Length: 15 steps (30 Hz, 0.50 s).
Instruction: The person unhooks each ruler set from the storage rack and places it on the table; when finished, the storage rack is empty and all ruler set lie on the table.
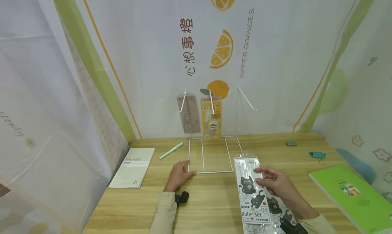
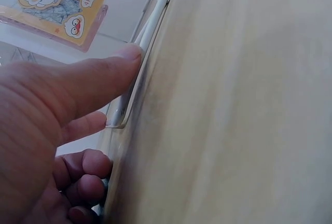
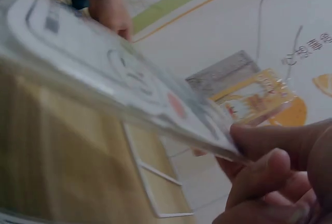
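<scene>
A white wire rack (image 1: 203, 155) stands at the back of the table, its flat base on the wood and three prongs above. My left hand (image 1: 178, 175) holds the front left corner of that base, thumb (image 2: 122, 71) against the wire. My right hand (image 1: 283, 189) pinches the edge of a clear ruler set packet (image 1: 252, 193) printed with black cats. More cat-printed packaging (image 1: 274, 205) shows behind it; I cannot tell whether it is separate. On the left prong hangs a greyish-brown packet (image 1: 190, 116), and on the middle one a yellow duck packet (image 1: 211, 120).
The right prong (image 1: 247, 98) is bare. A lined notepad (image 1: 133, 167) and a light green pen (image 1: 171, 151) lie on the left. At the right are a green book (image 1: 352, 196), a teal binder clip (image 1: 317, 155) and a small grey-blue object (image 1: 291, 143). Printed curtains surround the table.
</scene>
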Available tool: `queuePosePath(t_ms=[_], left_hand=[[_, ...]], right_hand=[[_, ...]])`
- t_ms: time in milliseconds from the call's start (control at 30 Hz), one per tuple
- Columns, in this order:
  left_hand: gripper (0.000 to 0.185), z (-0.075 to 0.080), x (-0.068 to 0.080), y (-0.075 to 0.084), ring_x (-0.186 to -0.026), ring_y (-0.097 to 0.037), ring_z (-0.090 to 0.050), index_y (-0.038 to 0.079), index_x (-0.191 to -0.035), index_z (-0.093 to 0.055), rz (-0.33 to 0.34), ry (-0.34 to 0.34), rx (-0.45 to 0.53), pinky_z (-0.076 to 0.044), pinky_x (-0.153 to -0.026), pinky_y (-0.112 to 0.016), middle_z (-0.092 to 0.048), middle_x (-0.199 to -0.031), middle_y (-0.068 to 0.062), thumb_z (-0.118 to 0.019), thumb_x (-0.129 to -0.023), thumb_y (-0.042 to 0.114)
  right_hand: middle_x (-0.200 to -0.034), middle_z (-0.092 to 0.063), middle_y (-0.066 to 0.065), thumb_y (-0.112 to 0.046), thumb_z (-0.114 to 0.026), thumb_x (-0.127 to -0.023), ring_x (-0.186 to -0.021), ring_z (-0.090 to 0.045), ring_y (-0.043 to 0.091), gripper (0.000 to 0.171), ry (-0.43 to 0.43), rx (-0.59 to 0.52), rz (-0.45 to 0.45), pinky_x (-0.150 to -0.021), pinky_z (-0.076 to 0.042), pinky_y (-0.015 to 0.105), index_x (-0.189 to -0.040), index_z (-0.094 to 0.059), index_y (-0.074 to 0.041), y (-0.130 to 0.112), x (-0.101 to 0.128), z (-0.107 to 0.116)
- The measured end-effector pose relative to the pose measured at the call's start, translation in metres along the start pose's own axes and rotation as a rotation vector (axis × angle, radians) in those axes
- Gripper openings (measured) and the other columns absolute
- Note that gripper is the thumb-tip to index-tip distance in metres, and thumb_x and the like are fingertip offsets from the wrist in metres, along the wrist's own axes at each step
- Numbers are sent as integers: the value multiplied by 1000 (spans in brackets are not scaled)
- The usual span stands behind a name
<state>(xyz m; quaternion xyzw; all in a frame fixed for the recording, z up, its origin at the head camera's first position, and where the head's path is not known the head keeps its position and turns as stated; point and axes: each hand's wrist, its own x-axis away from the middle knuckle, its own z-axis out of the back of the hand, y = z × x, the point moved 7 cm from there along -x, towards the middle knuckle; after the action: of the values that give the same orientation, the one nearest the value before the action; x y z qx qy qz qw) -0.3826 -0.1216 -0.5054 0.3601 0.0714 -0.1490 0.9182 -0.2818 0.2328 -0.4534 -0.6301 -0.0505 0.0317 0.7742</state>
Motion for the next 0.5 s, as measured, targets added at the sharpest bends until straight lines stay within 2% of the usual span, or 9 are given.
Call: queuePosePath(t_ms=[233, 400, 500], left_hand=[[61, 1, -3, -1, -72, -16, -39, -7, -131, -61, 14, 0, 15, -36, -67, -31, -44, -76, -2, -81, -85, 27], [61, 0, -2, -2, -72, -16, -38, -7, -132, -61, 24, -7, 15, -35, -66, -31, -44, -76, -2, -81, -85, 27], [61, -1, -1, -1, -73, -16, -39, -7, -132, -61, 22, -9, 15, -35, -66, -30, -44, -77, -3, -81, -85, 27]], right_hand=[[-67, -56, -2, -9, -76, -88, -43, -42, 2, 46, -106, 68, -41, -42, -34, 16, -124, -59, 14, 32, -4, -17], [-64, -57, -1, -4, -76, -85, -40, -41, 2, 40, -94, 124, -34, -41, -34, 15, -118, -61, 15, 44, -3, -20], [-64, -55, 0, -5, -77, -83, -40, -41, 4, 35, -66, 233, -11, -41, -35, 17, -114, -66, 9, 45, -1, -22]])
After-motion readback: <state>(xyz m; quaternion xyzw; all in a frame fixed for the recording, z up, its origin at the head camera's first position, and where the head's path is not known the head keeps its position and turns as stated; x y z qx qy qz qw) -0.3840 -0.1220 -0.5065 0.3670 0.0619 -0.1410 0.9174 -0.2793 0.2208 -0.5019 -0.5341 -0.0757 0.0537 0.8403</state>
